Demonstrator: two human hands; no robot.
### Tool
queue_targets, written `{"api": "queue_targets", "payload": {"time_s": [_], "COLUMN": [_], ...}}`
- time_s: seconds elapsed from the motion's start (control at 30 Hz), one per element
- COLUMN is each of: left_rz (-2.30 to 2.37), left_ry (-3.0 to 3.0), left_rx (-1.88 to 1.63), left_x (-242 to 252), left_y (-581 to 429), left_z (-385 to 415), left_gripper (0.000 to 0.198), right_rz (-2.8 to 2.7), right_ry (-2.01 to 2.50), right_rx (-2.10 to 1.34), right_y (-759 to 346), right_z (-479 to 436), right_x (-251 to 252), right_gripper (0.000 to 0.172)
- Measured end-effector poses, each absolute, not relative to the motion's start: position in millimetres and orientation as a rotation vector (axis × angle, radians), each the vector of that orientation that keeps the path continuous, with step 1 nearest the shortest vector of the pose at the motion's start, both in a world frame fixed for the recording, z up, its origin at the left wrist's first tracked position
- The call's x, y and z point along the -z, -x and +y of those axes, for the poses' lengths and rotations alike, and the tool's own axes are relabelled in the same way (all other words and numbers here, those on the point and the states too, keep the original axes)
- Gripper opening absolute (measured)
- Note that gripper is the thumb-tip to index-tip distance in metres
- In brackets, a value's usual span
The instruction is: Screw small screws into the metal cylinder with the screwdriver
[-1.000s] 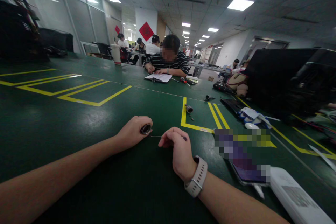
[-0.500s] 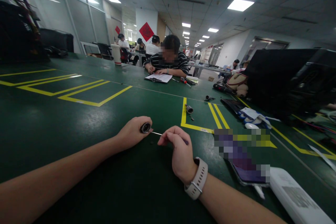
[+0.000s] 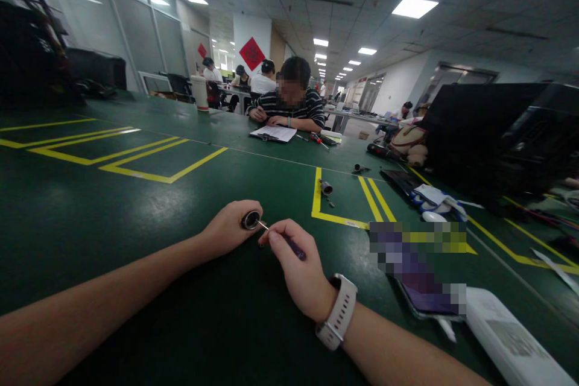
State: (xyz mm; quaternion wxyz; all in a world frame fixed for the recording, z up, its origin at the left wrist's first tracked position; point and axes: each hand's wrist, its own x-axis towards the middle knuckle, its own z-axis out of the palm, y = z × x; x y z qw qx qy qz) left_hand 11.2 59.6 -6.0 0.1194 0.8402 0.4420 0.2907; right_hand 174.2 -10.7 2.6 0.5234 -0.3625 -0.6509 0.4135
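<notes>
Screwdriver (image 3: 296,249) held to a hollow round part (image 3: 250,220) over the green table (image 3: 253,172)
Left hand (image 3: 230,226) is curled around the part, its opening facing near; right hand (image 3: 301,274) pinches the dark-handled screwdriver, shaft pointing left and far at that opening; a metal cylinder (image 3: 326,187) lies farther right, beside yellow tape (image 3: 332,219)

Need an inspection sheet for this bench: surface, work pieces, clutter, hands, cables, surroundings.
Surface: green table, yellow tape markings.
Work pieces: round metal part, open end showing; screwdriver, tip at that opening, inside or not unclear.
Clutter: phone, white box, paper cup.
Hands: left hand grips the metal part; right hand holds the screwdriver.
Cables: white plug at the phone's near end.
Surroundings: seated person opposite, papers in front.
</notes>
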Motion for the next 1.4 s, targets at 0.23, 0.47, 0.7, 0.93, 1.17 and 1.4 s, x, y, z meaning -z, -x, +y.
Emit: {"api": "queue_targets", "payload": {"time_s": [0.23, 0.47, 0.7, 0.93, 1.17, 1.4], "left_rz": [1.217, 1.191, 1.256, 1.197, 1.139, 1.188], "left_ry": [-2.502, -2.598, -2.521, -2.237, -2.05, -2.198], "left_rx": [-0.866, -0.86, -0.811, -1.06, -1.135, -1.088], "left_x": [4.6, 4.3, 3.4, 4.2, 0.0, 5.5], "left_y": [-10.9, -10.7, -13.5, -16.7, -20.8, -17.1], "left_z": [56.4, 56.2, 54.6, 54.2, 49.7, 54.6], "left_gripper": [0.013, 0.017, 0.015, 0.019, 0.021, 0.019], "right_rz": [-1.536, -1.535, -1.463, -1.398, -1.167, -1.05], "right_ry": [0.864, 0.855, 0.871, 0.763, 0.611, 0.666], "right_rx": [-1.07, -1.124, -1.122, -1.204, -1.453, -1.474], "right_y": [-174.7, -177.1, -176.0, -176.6, -172.0, -173.1], "right_z": [-10.8, -10.3, -11.2, -7.5, -2.1, -1.2], "right_x": [-0.7, -2.7, -1.7, 4.1, 7.8, 6.6], "right_gripper": [0.014, 0.02, 0.023, 0.021, 0.017, 0.016]}}
